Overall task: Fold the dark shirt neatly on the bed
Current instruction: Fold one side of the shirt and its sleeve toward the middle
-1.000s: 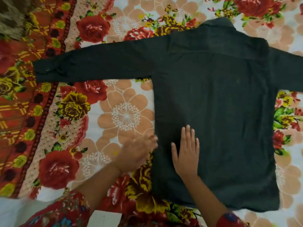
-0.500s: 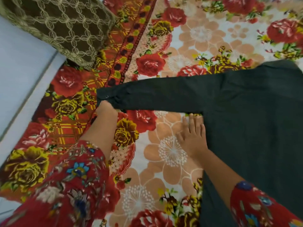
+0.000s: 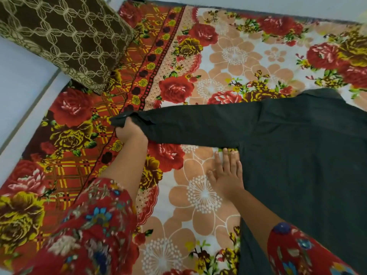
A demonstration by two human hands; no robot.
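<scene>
The dark shirt (image 3: 301,147) lies flat, back up, on the flowered bedsheet (image 3: 200,197), its body at the right and one long sleeve stretched out to the left. My left hand (image 3: 130,132) is shut on the cuff end of that sleeve, which is bunched and slightly lifted in my grip. My right hand (image 3: 227,175) lies flat and open on the sheet, fingers pointing away, its edge against the shirt's left side seam just below the armpit. The shirt's right side runs out of view.
A brown pillow (image 3: 65,36) with a pale lattice pattern sits at the back left corner of the bed. A pale floor (image 3: 17,80) shows past the bed's left edge. Bare sheet stretches beyond the shirt's collar.
The view swung left. My left hand went from the shirt's lower side up to the sleeve cuff and closed on it. My right hand slid from the shirt's body to its left side seam.
</scene>
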